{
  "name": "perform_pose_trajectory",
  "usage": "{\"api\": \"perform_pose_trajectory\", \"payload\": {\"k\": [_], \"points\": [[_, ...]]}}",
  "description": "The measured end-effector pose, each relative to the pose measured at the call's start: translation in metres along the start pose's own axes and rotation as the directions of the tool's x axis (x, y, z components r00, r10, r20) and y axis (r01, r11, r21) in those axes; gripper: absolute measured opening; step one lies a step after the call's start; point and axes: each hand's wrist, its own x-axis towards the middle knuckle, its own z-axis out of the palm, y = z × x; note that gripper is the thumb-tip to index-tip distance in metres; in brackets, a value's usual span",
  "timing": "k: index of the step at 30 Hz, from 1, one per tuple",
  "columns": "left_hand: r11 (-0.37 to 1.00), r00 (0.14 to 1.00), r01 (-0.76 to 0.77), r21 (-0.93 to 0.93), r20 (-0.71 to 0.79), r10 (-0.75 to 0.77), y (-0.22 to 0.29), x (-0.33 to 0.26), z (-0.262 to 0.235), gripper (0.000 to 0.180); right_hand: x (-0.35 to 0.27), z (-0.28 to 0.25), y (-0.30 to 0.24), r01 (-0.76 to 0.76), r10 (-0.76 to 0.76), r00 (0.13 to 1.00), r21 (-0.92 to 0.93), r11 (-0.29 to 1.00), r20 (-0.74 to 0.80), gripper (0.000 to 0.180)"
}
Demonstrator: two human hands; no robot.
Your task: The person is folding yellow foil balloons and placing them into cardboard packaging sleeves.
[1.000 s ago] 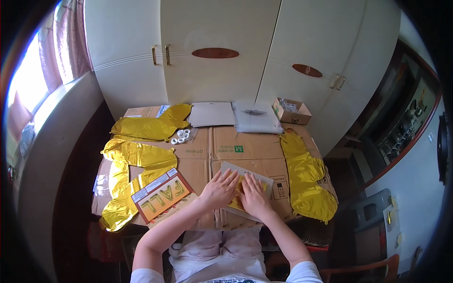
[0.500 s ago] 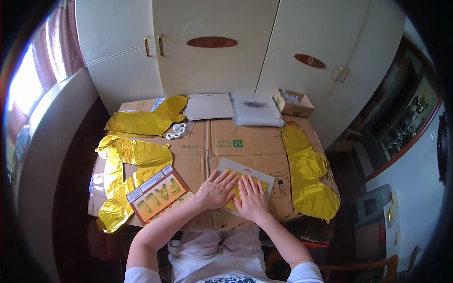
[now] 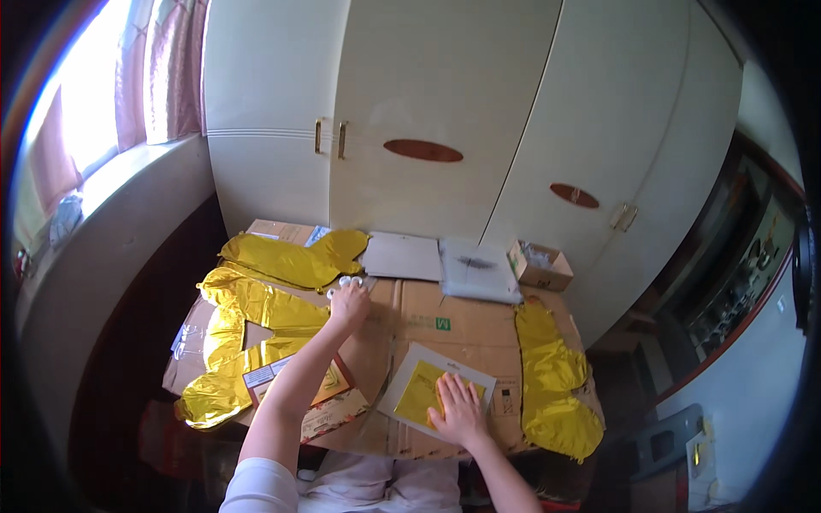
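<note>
Under my right hand [image 3: 459, 410] lies a flat, folded yellow foil balloon [image 3: 419, 393] on a pale grey card [image 3: 400, 374]. That hand rests on its right part with the fingers straight and flat. Reaching forward, my left hand [image 3: 349, 306] is down on the small white rolls [image 3: 345, 281], its fingers bunched and bent. The hand covers most of the rolls, and whether one is gripped is hidden. Beneath my left forearm is a printed balloon package [image 3: 342, 412] in orange and cream, partly hidden by the arm.
Flat gold foil balloons lie at the back left [image 3: 286, 259], left [image 3: 224, 329] and right [image 3: 552, 376] of the cardboard-covered table [image 3: 453, 336]. At the back are a grey card stack [image 3: 402, 256], a clear plastic packet [image 3: 479, 278] and a small open box [image 3: 543, 269]. Cabinets [image 3: 428, 77] stand behind.
My left hand has left the yellow foil and moved forward and left to the white rolls. My right hand stays on the foil. The view has tilted up.
</note>
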Motion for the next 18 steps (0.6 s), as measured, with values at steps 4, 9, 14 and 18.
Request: {"api": "perform_pose_trajectory", "payload": {"k": [4,9,14,18], "points": [[0.994,0.994,0.111,-0.006,-0.013,-0.111,0.017,0.017,0.014,0.023,-0.002,-0.001,0.004,0.004,-0.004,1.0,0.013,1.0,-0.03,0.067],[0.999,0.988,0.046,-0.007,0.151,-0.045,0.023,0.011,-0.009,0.022,-0.007,-0.01,0.005,0.132,-0.115,0.978,0.094,0.987,-0.174,0.057],[0.991,0.989,-0.085,-0.104,0.114,0.096,0.018,-0.035,-0.033,0.019,-0.016,-0.038,-0.022,0.313,-0.27,0.936,0.185,0.932,-0.226,0.047],[0.905,0.969,-0.128,-0.406,0.144,0.202,0.033,-0.124,-0.094,0.02,-0.02,-0.024,-0.023,0.259,-0.216,0.953,0.201,0.945,-0.213,0.029]]}}
